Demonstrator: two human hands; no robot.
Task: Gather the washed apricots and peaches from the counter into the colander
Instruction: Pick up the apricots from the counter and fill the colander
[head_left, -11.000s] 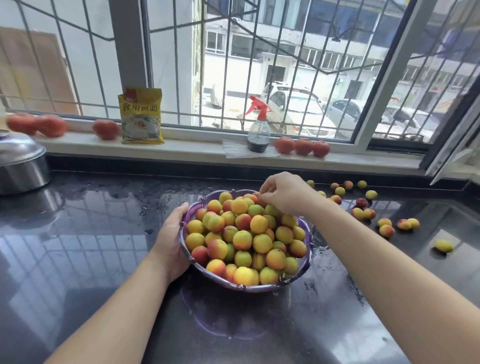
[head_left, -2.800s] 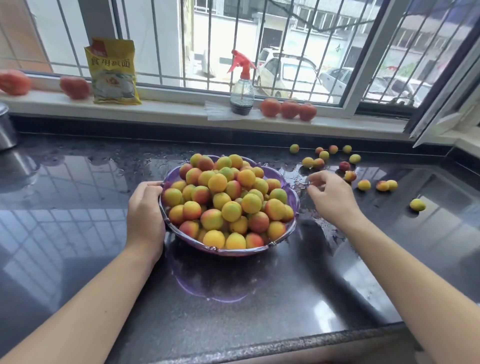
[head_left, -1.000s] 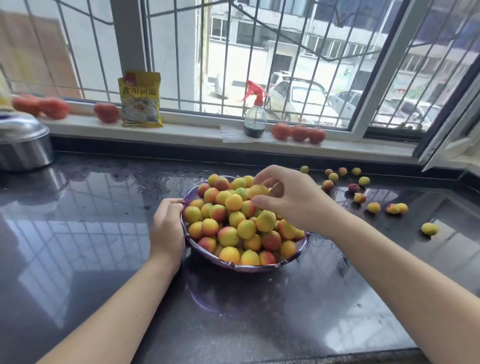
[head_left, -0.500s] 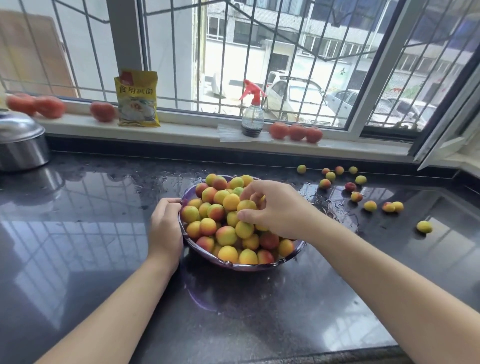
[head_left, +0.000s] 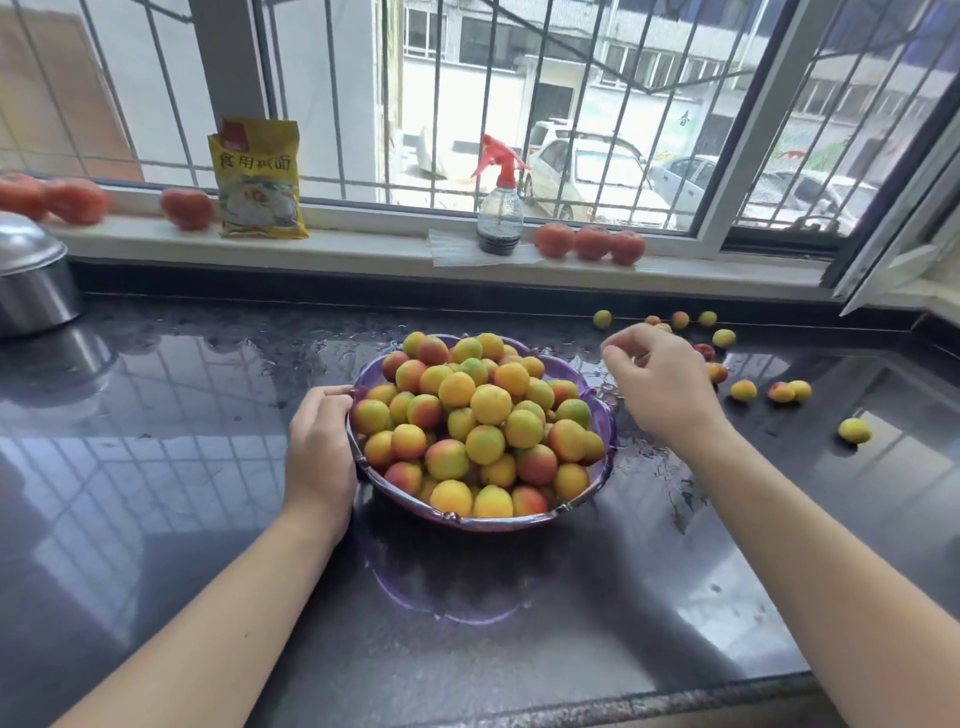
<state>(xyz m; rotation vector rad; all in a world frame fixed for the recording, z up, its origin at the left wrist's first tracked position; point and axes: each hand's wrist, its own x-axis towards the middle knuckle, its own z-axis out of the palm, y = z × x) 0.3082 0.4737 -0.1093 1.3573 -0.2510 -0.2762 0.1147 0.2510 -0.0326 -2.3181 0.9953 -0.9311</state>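
Observation:
A purple translucent colander (head_left: 602, 415) stands mid-counter, heaped with yellow, orange and red apricots and peaches (head_left: 483, 415). My left hand (head_left: 319, 441) grips its left rim. My right hand (head_left: 657, 384) hovers just right of the colander above the wet counter, fingers loosely curled with nothing visible in them. Several loose fruits (head_left: 743, 391) lie scattered on the counter beyond and to the right of that hand, one yellow fruit (head_left: 854, 430) farthest right.
The black counter (head_left: 156, 467) is wet around the colander. On the white windowsill (head_left: 363, 244) stand a yellow bag (head_left: 258, 179), a spray bottle (head_left: 500, 208) and red tomatoes (head_left: 592, 243). A steel pot (head_left: 31, 280) sits at far left.
My right hand has left the fruit pile in the colander and moved right, toward the loose fruits on the counter. My left hand stays on the colander rim.

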